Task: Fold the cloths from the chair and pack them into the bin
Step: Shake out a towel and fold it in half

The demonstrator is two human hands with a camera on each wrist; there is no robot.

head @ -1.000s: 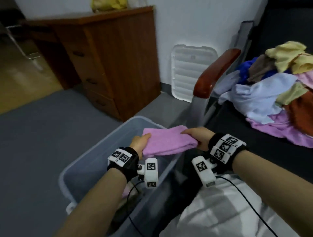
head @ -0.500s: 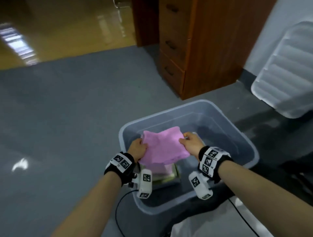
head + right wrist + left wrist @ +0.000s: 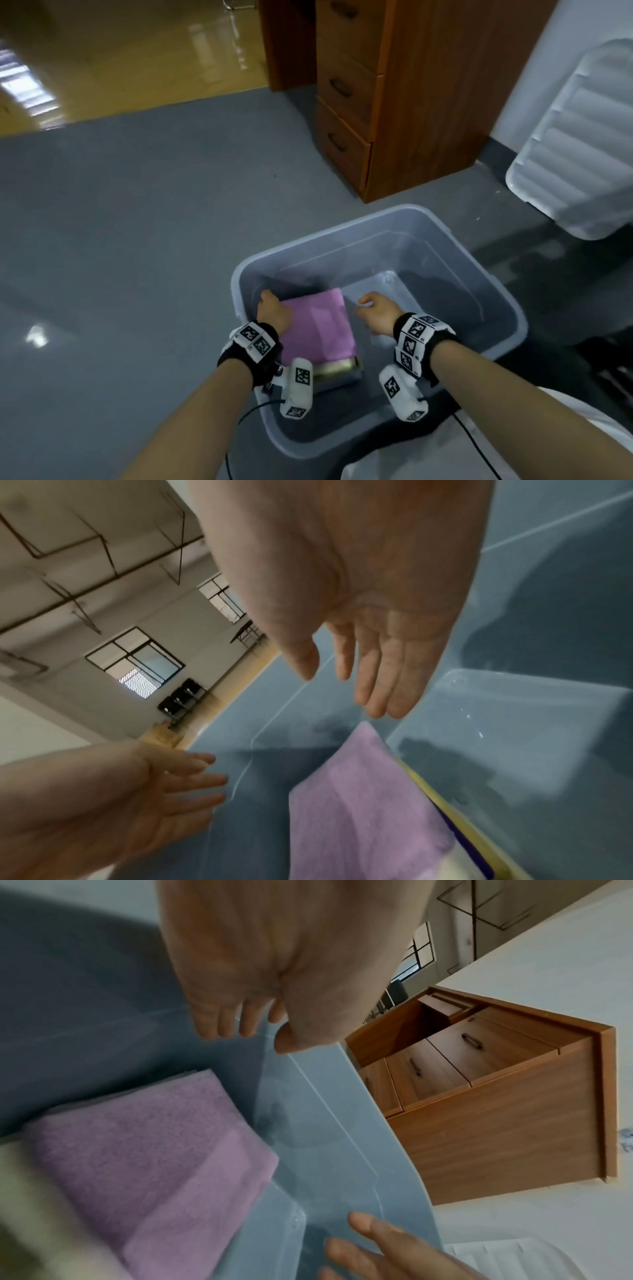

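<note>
A folded pink cloth lies on top of a small stack in the left half of the translucent grey bin. A yellow cloth and darker ones show beneath it. My left hand hovers at the cloth's left edge with relaxed fingers, holding nothing. Just right of the stack my right hand is open above the bin floor, apart from the cloth. The chair is out of view.
A wooden drawer cabinet stands beyond the bin. The white bin lid leans against the wall at right. Grey floor spreads to the left. My white-clad lap sits at the near edge.
Both hands lowered the pink cloth into the bin onto the stack and let go of it. The view has swung away from the chair and down over the bin.
</note>
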